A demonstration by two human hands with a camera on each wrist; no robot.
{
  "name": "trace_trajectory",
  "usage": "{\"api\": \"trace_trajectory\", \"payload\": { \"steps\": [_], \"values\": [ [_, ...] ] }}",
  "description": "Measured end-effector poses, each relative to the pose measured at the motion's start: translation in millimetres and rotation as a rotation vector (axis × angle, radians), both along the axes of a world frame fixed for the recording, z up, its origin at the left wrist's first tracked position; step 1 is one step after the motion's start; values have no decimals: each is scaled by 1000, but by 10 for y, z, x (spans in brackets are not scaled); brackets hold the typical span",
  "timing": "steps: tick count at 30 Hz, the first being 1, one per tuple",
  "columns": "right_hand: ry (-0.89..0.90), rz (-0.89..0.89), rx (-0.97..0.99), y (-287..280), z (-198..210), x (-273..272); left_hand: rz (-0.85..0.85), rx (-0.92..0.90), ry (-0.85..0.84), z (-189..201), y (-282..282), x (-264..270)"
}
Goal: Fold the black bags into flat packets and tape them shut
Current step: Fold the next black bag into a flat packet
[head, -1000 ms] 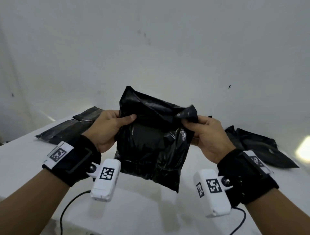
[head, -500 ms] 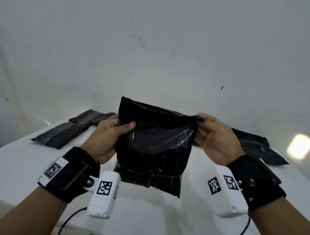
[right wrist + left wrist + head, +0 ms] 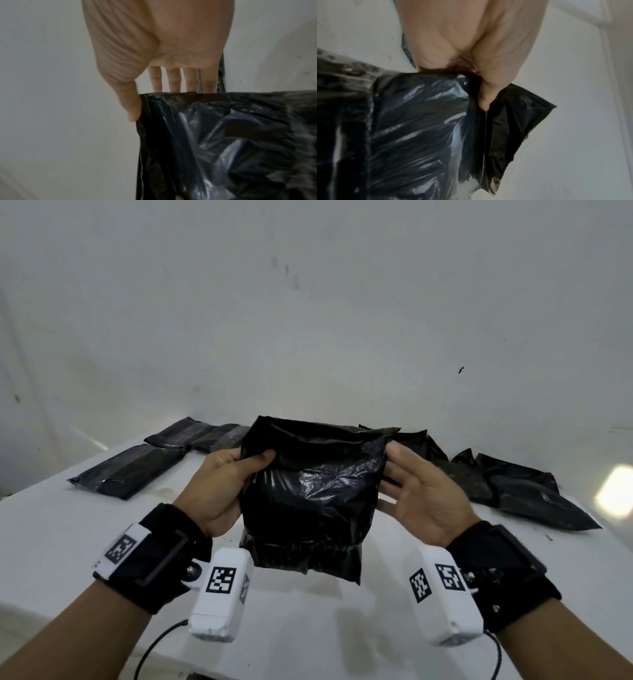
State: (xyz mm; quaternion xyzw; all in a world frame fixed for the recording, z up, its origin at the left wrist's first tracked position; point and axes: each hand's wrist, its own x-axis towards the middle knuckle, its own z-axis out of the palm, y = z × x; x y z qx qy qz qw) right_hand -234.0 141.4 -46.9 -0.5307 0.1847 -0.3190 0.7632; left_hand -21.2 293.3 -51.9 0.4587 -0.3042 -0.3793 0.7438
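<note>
A crinkled, glossy black bag (image 3: 308, 501) stands upright just above the white table (image 3: 68, 542), in the middle of the head view. My left hand (image 3: 236, 474) grips its upper left edge, thumb on the front and fingers behind. The left wrist view shows that thumb pressed into the black bag (image 3: 419, 128) under my left hand (image 3: 471, 47). My right hand (image 3: 414, 491) is flat against the bag's right edge, palm toward it. In the right wrist view my right hand (image 3: 163, 40) has straight fingers running behind the bag (image 3: 223, 142), and the thumb lies along its side.
Two flat folded black packets (image 3: 130, 474) (image 3: 198, 436) lie at the back left of the table. A loose heap of black bags (image 3: 534, 494) lies at the back right. A white wall stands right behind the table. Cables hang off the near edge.
My right hand let go of its pinch on the bag's top right corner and opened flat along the right edge. The left hand kept its grip, and the bag's top now looks squarer.
</note>
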Motion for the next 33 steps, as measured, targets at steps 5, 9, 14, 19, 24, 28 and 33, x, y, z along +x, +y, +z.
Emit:
{"api": "trace_trajectory", "payload": {
  "steps": [5, 9, 14, 19, 24, 28, 33],
  "values": [
    [54, -109, -37, 39, -144, 132, 0, 81, 76, -115, -12, 84],
    [160, -173, -89, 61, -218, 214, 9, 179, 131, -312, 8, 186],
    [220, -233, -39, 117, -390, 290, 52, 257, 102, -524, 25, 227],
    [194, -262, -22, 102, -457, 281, 134, 231, -76, -525, 74, 271],
    [153, -261, -59, 79, -461, 255, 235, 49, -155, -384, 114, 310],
    [106, -262, -82, 67, -465, 234, 245, 1, -165, -339, 109, 290],
    [57, -252, -94, 66, -457, 219, 272, -14, -142, -338, 78, 257]
  ]
}}
